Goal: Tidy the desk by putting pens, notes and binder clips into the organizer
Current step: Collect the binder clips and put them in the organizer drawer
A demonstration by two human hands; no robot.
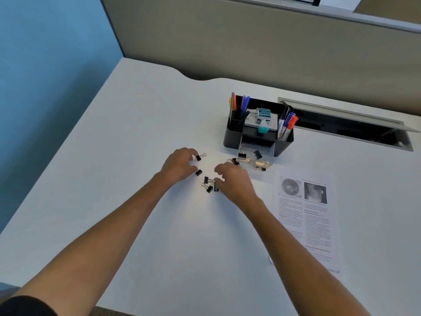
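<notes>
Both hands worked the small black metal binder clips (206, 183) scattered on the white counter (136, 124); left hand (180, 165) pinched one clip, right hand (232, 179) curled over others, grasp unclear; presumably gathering them for the black plastic organizer's (230, 137) clear drawer (266, 159), pulled open just beside.

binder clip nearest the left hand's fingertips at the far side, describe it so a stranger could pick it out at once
Start at the black organizer on the white desk, then look left to the left hand. The binder clip lies at its far fingertips, farthest left of the scattered clips, its silver wire handles pointing right toward the organizer.
</notes>
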